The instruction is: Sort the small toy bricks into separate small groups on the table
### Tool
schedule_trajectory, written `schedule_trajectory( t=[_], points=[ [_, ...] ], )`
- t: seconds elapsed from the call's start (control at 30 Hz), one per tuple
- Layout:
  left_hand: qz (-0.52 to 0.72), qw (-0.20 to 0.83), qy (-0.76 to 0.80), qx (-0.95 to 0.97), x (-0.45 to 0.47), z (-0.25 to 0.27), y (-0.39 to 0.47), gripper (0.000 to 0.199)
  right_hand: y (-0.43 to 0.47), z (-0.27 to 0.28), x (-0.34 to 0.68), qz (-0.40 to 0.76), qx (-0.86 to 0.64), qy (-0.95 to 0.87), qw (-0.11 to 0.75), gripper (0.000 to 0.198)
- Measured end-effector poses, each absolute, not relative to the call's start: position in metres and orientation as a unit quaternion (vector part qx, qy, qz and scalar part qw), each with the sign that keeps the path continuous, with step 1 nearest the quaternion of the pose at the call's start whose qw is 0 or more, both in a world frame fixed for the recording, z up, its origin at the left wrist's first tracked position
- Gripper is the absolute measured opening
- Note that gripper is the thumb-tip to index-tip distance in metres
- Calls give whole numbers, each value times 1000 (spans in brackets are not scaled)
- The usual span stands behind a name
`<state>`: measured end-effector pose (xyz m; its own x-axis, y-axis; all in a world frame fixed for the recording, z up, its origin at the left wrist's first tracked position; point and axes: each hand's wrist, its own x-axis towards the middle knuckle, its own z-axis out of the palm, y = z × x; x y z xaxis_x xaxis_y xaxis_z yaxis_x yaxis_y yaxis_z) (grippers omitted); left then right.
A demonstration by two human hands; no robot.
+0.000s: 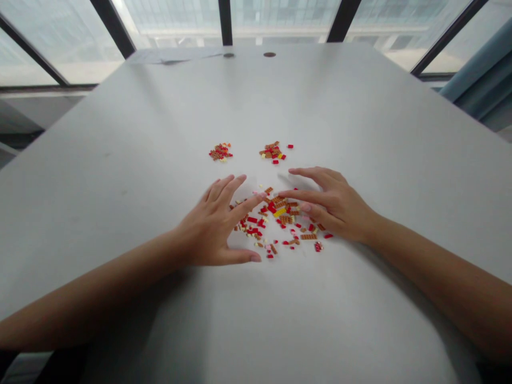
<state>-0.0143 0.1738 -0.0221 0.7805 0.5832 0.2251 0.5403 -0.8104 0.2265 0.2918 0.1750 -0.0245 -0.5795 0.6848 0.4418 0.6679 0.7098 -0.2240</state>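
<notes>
Loose toy building bricks in red, brown, yellow and cream lie spread on the white table, between my two hands. My left hand is over the left side of the spread, fingers apart, hiding some bricks. From the right, my right hand reaches over the other side with its fingers stretched out; its index fingertip is close to the brown bricks. Whether either hand touches a brick I cannot tell. A yellow brick stands out near the middle, and a red-and-clear piece lies at the lower right.
Beyond my hands lie two small piles of bricks, a left pile and a right pile, with a single red brick beside the latter. Paper rests at the far edge by the windows. A blue curtain hangs at right.
</notes>
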Motion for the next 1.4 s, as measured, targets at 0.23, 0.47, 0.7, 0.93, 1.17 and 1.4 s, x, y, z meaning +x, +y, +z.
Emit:
schedule_trajectory(
  t=[0.23,0.47,0.7,0.93,1.17,1.4],
  points=[
    [114,86,302,942,-13,-14,174,106,173,-19,295,27,-418,-851,317,43],
    [119,90,305,941,-13,-15,174,107,171,-15,296,28,-403,-851,336,44],
    [128,90,307,939,-13,-18,173,106,170,-12,295,43,-397,-854,333,49],
    [109,104,310,939,-13,-14,174,106,170,-8,296,66,-379,-860,336,50],
    [117,100,312,938,-12,-16,173,106,169,-5,296,109,-376,-868,306,52],
    [101,109,312,938,-12,-12,173,106,167,-4,297,58,-411,-832,369,61]
  ],
)
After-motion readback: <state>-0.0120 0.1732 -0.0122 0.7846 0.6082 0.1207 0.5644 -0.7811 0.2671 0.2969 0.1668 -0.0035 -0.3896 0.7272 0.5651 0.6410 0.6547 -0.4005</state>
